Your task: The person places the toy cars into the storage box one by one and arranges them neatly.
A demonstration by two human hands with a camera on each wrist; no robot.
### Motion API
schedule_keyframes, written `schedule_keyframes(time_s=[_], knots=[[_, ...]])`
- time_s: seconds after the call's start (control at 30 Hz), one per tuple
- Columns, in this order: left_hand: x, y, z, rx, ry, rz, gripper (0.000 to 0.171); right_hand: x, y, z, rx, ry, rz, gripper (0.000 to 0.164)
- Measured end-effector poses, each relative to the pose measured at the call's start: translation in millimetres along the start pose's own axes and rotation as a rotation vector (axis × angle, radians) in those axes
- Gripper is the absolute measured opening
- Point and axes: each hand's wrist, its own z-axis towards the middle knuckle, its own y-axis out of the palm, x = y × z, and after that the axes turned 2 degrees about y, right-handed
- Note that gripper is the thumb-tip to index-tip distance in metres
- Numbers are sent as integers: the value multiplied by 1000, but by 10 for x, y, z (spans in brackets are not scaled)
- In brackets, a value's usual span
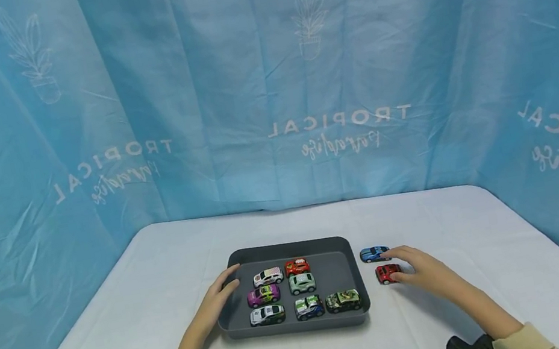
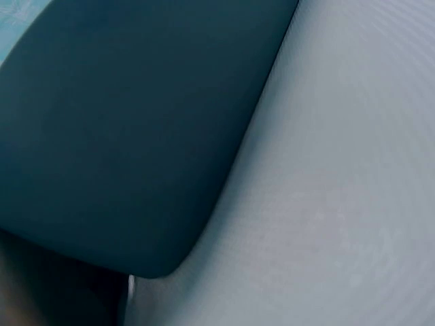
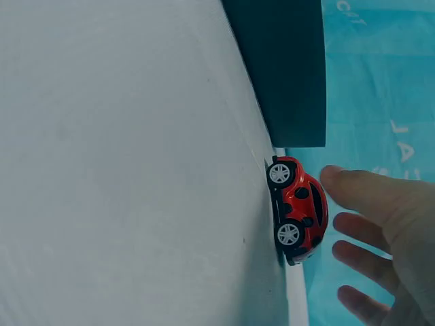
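Note:
My left hand [image 1: 215, 302] rests at the left rim of a dark grey tray [image 1: 334, 269], its fingers extended over the edge. In the head view my right hand [image 1: 429, 274] hovers beside a red toy car [image 1: 387, 273] and a blue toy car [image 1: 374, 254] on the table, right of the tray. The right wrist view shows the red car [image 3: 299, 209] with black spots. My thumb [image 3: 357, 190] is close to its roof, and the loosely spread fingers hold nothing. From the left wrist, only the tray's outer wall [image 2: 136, 136] shows clearly.
Several toy cars stand in the tray, among them a purple one [image 1: 263, 295], a mint green one [image 1: 302, 283] and a camouflage one [image 1: 343, 301]. A white cloth [image 1: 428, 209] covers the table. Blue printed curtains [image 1: 245, 94] hang around it.

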Motion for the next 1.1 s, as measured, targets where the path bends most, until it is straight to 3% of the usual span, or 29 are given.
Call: schedule_keyframes(time_s=[0.4, 0.7, 1.1], knots=[[-24, 7, -8, -2, -3, -6, 49, 148, 119, 10, -63, 53, 38, 41], [13, -31, -5, -8, 4, -25, 50, 146, 117, 59, -26, 35, 9, 34], [-8, 2, -1, -3, 10, -14, 49, 118, 50, 13, 3, 1, 55, 32]])
